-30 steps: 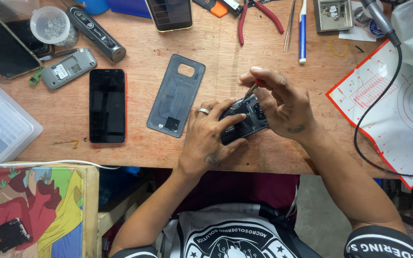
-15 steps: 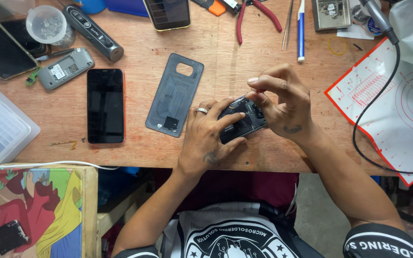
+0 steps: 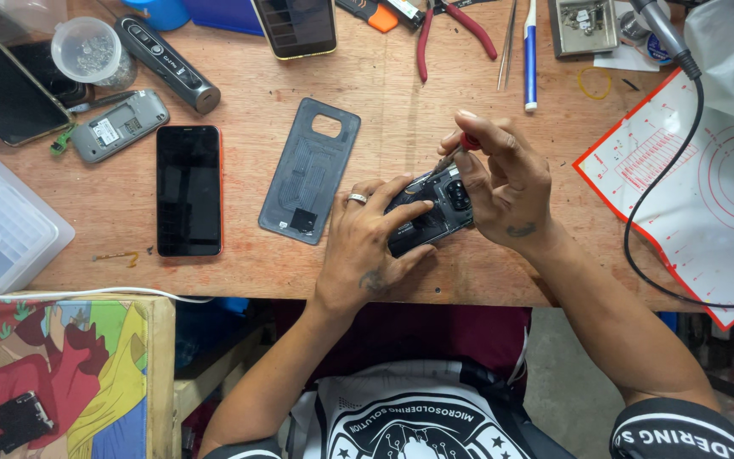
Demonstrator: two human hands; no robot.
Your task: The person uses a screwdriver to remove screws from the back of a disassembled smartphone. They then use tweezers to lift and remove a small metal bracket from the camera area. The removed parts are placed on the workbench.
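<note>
Opened phone (image 3: pixel 429 211): near table (image 3: pixel 401 93) edge, centre; back off for access.
Left hand (image 3: pixel 367 242): fingers curled, clamping phone steady.
Right hand (image 3: pixel 503 183): fingertips pinching small screwdriver (image 3: pixel 456 151), tip down on phone.
Back cover (image 3: pixel 309 170): laid aside left, beside black phone (image 3: pixel 189 190).

We see the left hand (image 3: pixel 367 246) flat over an opened phone (image 3: pixel 428 212) on the wooden table (image 3: pixel 401 102), fingers holding it down. The right hand (image 3: pixel 503 183) pinches a small red-handled screwdriver (image 3: pixel 460 149), its tip on the phone's upper edge. Just to the left lies a grey back cover (image 3: pixel 309 170), and beyond it a black phone (image 3: pixel 189 189) face up. Red-handled pliers (image 3: pixel 448 25) rest near the far edge.
</note>
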